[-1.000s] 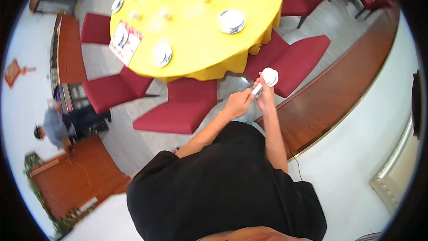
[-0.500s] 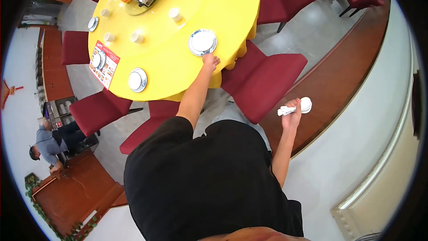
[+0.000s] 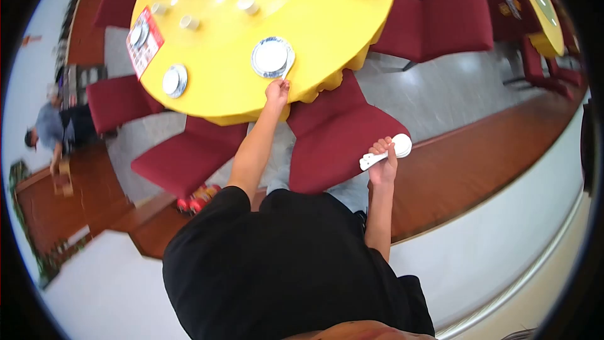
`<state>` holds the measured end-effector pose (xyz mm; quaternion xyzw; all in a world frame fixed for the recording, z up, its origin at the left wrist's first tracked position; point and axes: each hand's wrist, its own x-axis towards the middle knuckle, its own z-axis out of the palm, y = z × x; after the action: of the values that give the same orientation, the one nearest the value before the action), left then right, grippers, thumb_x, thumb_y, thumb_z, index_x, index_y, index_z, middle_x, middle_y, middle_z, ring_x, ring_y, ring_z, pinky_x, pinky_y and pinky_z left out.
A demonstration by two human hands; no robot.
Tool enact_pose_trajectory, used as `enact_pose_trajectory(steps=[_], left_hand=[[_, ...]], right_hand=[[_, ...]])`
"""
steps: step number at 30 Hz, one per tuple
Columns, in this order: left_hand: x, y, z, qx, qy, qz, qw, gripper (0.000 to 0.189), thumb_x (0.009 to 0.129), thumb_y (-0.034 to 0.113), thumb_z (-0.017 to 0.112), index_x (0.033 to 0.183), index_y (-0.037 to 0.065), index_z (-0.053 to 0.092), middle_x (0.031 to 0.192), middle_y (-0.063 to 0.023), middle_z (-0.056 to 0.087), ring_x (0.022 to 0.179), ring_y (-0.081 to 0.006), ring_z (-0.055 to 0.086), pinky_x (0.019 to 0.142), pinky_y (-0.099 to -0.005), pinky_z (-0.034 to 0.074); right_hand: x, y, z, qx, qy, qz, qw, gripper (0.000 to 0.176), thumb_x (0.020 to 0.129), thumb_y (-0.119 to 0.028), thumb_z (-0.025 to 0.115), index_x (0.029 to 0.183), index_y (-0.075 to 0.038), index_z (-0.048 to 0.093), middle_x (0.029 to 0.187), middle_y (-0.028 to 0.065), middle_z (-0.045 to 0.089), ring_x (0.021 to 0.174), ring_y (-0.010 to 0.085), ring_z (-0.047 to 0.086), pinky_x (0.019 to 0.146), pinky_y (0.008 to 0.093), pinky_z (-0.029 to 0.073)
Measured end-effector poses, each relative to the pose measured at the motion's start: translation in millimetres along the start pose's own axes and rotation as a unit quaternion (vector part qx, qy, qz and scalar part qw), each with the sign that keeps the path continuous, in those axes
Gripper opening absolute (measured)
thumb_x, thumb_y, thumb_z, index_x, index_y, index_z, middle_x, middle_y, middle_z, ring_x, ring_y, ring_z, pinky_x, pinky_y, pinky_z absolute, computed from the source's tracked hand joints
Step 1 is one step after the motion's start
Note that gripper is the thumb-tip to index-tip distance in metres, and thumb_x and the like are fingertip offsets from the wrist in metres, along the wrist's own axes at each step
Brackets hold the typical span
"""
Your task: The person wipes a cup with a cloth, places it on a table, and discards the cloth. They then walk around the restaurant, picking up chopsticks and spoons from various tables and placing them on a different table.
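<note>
My left hand [image 3: 278, 92] reaches to the near edge of the yellow table, its fingers pinched on the handle of a white spoon [image 3: 288, 67]. That spoon lies along the right side of a blue-patterned plate [image 3: 258, 67], which has a white dish [image 3: 272, 55] on top. Over the red chair, my right hand [image 3: 382, 158] is closed around a bundle of white spoons [image 3: 401, 145]. Their stacked bowls stick out on the right, and the handles come out on the left.
Other place settings [image 3: 175, 80] and white cups [image 3: 248, 4] stand on the round table [image 3: 217, 88]. Red chairs [image 3: 343, 141] surround it, one right against my legs. A low brown ledge [image 3: 465, 151] runs along the right. Another person [image 3: 53, 123] is at far left.
The view has swung, so the table appears shifted. My left fingers have gone from partly spread beside the plate to pinching the spoon handle. My right hand still holds its spoons.
</note>
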<state>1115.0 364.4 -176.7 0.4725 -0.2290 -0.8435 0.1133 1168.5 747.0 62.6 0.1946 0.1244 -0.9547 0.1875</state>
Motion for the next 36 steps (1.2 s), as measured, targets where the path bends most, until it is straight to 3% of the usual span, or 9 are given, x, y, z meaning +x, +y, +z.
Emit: enact_pose_trajectory(steps=[5, 7, 9, 11, 16, 23, 27, 29, 36], left_hand=[[-116.6, -33.6, 20.1, 0.017, -0.070, -0.021, 0.997, 0.018, 0.094, 0.002, 0.043, 0.109, -0.002, 0.051, 0.081, -0.0079, 0.056, 0.066, -0.0168, 0.058, 0.059, -0.0247, 0.053], [-172.2, -55.7, 49.0, 0.010, -0.093, -0.007, 0.996, 0.017, 0.094, 0.003, 0.044, 0.109, -0.001, 0.051, 0.082, -0.0067, 0.056, 0.068, -0.0159, 0.059, 0.059, -0.0244, 0.054], [-242.5, -84.4, 100.2, 0.051, -0.094, 0.030, 0.994, 0.019, 0.092, 0.002, 0.046, 0.110, -0.001, 0.051, 0.078, -0.0058, 0.057, 0.066, -0.0151, 0.060, 0.057, -0.0238, 0.053], [-306.7, -115.7, 157.7, 0.137, -0.119, 0.028, 0.983, 0.022, 0.090, 0.004, 0.052, 0.111, -0.001, 0.054, 0.078, -0.0053, 0.059, 0.063, -0.0134, 0.060, 0.054, -0.0229, 0.050], [-384.0, -197.5, 281.5, 0.210, -0.200, 0.024, 0.957, 0.019, 0.088, 0.003, 0.054, 0.106, -0.002, 0.058, 0.071, -0.0085, 0.063, 0.052, -0.0144, 0.058, 0.045, -0.0239, 0.048], [-352.7, -258.3, 360.2, 0.366, -0.298, 0.003, 0.882, 0.015, 0.085, 0.003, 0.058, 0.099, 0.003, 0.052, 0.061, -0.0046, 0.058, 0.043, -0.0080, 0.051, 0.038, -0.0191, 0.037], [-280.4, -277.0, 385.6, 0.377, -0.363, -0.026, 0.852, 0.018, 0.092, 0.020, 0.054, 0.101, 0.006, 0.050, 0.061, -0.0051, 0.059, 0.044, -0.0098, 0.054, 0.039, -0.0203, 0.040], [-238.8, -276.1, 411.3, 0.344, -0.327, -0.048, 0.879, 0.036, 0.096, 0.041, 0.046, 0.102, 0.006, 0.050, 0.069, -0.0071, 0.061, 0.051, -0.0131, 0.059, 0.041, -0.0217, 0.043], [-8.5, -254.1, 486.1, 0.263, -0.106, -0.032, 0.958, 0.033, 0.097, 0.037, 0.043, 0.106, 0.006, 0.049, 0.087, -0.0105, 0.063, 0.070, -0.0193, 0.061, 0.062, -0.0355, 0.051]], right_hand=[[40.7, -64.0, -4.7, -0.128, 0.047, 0.107, 0.985, 0.017, 0.091, -0.020, 0.062, 0.097, -0.011, 0.050, 0.083, -0.0017, 0.049, 0.076, 0.0106, 0.050, 0.069, 0.0265, 0.047], [53.0, -93.8, -21.0, -0.138, 0.026, 0.110, 0.984, 0.018, 0.090, -0.019, 0.063, 0.100, -0.009, 0.052, 0.093, 0.0039, 0.059, 0.085, 0.0172, 0.061, 0.074, 0.0304, 0.054], [59.2, -125.1, -7.3, -0.188, 0.070, 0.101, 0.974, 0.019, 0.090, -0.018, 0.063, 0.102, -0.008, 0.053, 0.099, 0.0088, 0.063, 0.090, 0.0215, 0.064, 0.078, 0.0326, 0.055], [66.5, -149.6, 5.7, -0.207, 0.028, 0.098, 0.973, 0.023, 0.088, -0.016, 0.065, 0.103, -0.004, 0.052, 0.110, 0.0190, 0.061, 0.100, 0.0298, 0.063, 0.087, 0.0384, 0.054], [70.6, -202.2, 39.9, -0.193, -0.024, 0.062, 0.979, 0.037, 0.087, -0.017, 0.067, 0.114, -0.002, 0.047, 0.119, 0.0210, 0.057, 0.106, 0.0307, 0.060, 0.090, 0.0416, 0.052], [101.3, -286.7, 9.7, -0.225, 0.044, -0.021, 0.973, 0.035, 0.087, -0.015, 0.066, 0.116, -0.005, 0.048, 0.099, 0.0068, 0.058, 0.092, 0.0184, 0.058, 0.082, 0.0348, 0.050], [118.6, -327.1, -0.5, -0.189, 0.065, -0.040, 0.979, 0.031, 0.088, -0.010, 0.064, 0.114, -0.008, 0.048, 0.089, 0.0031, 0.055, 0.082, 0.0148, 0.055, 0.077, 0.0314, 0.049], [134.3, -353.4, -12.8, -0.156, 0.088, -0.037, 0.983, 0.032, 0.087, -0.007, 0.065, 0.114, -0.009, 0.048, 0.087, 0.0024, 0.054, 0.080, 0.0140, 0.053, 0.076, 0.0314, 0.048], [192.4, -448.3, -25.0, -0.159, 0.141, -0.058, 0.975, 0.029, 0.087, -0.009, 0.064, 0.113, -0.011, 0.051, 0.084, 0.0004, 0.053, 0.078, 0.0123, 0.051, 0.074, 0.0295, 0.047]])
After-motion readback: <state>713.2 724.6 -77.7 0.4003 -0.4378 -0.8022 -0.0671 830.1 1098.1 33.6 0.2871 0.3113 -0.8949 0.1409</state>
